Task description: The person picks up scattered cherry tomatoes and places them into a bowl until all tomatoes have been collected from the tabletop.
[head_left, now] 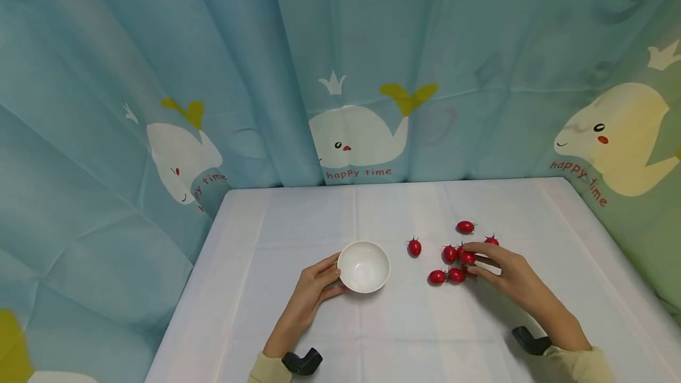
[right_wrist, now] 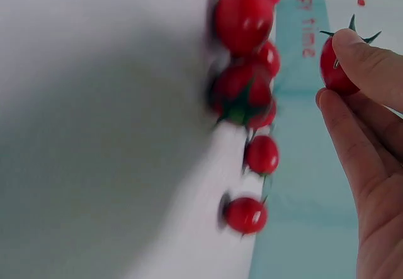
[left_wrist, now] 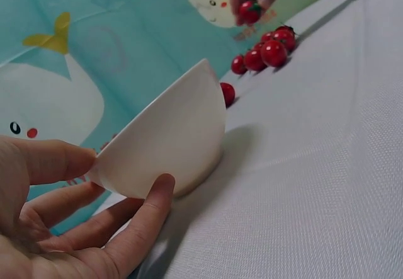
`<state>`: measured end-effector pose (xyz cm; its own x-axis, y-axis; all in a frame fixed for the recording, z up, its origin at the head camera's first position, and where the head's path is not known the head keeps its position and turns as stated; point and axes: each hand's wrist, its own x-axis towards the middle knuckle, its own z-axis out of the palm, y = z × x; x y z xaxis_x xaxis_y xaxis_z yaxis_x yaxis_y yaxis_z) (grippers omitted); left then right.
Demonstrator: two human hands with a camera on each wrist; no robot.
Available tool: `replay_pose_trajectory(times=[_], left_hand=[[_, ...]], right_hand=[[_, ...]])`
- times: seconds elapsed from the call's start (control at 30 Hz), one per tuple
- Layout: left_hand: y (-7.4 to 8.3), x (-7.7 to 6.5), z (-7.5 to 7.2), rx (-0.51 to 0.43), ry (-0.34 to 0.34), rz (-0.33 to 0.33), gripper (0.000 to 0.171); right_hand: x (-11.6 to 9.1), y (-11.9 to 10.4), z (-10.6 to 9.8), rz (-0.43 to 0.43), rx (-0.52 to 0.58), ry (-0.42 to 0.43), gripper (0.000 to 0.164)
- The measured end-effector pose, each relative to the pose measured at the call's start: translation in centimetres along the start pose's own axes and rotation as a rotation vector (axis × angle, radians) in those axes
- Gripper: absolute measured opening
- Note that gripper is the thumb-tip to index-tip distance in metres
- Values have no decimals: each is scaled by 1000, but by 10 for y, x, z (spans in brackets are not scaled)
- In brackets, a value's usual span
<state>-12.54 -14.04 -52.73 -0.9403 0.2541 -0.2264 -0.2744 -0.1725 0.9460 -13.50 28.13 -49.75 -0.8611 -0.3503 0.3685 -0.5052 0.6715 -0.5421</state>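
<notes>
A small white bowl (head_left: 364, 267) stands on the white tablecloth, its inside bare in the head view. My left hand (head_left: 315, 289) holds it from the left side, fingers and thumb against its outer wall (left_wrist: 170, 134). In my right hand (head_left: 508, 273) a red cherry tomato (right_wrist: 334, 68) with green sepals is pinched between thumb and fingertips, raised above the table. Below and beside that hand lie several more cherry tomatoes (head_left: 456, 275) in a loose cluster; the hand partly covers some of them.
One cherry tomato (head_left: 414, 247) lies apart, between bowl and cluster. Another tomato (head_left: 465, 227) is at the cluster's far side. Behind the table (head_left: 298, 217) hangs a blue curtain (head_left: 239, 46) printed with whales. Each wrist wears a black device (head_left: 302, 362).
</notes>
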Motion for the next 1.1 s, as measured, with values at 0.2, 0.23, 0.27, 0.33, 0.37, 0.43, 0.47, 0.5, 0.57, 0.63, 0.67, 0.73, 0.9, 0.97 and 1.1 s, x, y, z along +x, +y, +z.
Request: replay_pose_trajectory(times=[0.2,0.23,0.27,0.33,0.37,0.43,0.47,0.5,0.57,0.63,0.67,0.73,0.9,0.97,1.1], left_hand=[[0,1,1,-5,6,-3,55],[-1,2,1,-7,8,-4,55],[-1,2,1,-9,7,-3,55],[-1,2,1,-10,7,-2,55],[-1,2,1,-11,7,-3,55],[-1,1,0,-7,6,-5,55],[-1,1,0,-4,5,-6,56],[-1,1,0,-2,5,-7,56],[-1,0,0,1,4,-10,57],[-1,0,-1,0,3,-12,57],[0,0,-1,-2,1,-12,57],[0,0,-1,-5,0,-12,58],[0,0,0,-6,5,-11,57],[0,0,0,-6,8,-11,57],[-1,1,0,-8,14,-17,57]], right_hand=[[15,-15,13,-67,20,-32,53],[17,-17,16,-92,27,-27,53],[20,-18,19,-112,34,-25,53],[24,-22,24,-138,62,-26,53],[27,-24,27,-143,76,-34,53],[31,-28,32,-136,101,-56,53],[33,-30,34,-131,114,-68,52],[35,-32,36,-125,126,-79,51],[39,-36,40,-123,134,-95,50],[44,-40,43,-128,157,-104,50],[46,-43,45,-132,166,-108,50],[50,-47,49,-145,178,-114,50],[60,-61,58,-182,198,-132,49],[64,-67,61,-185,223,-153,48],[71,-76,65,-182,260,-194,48]])
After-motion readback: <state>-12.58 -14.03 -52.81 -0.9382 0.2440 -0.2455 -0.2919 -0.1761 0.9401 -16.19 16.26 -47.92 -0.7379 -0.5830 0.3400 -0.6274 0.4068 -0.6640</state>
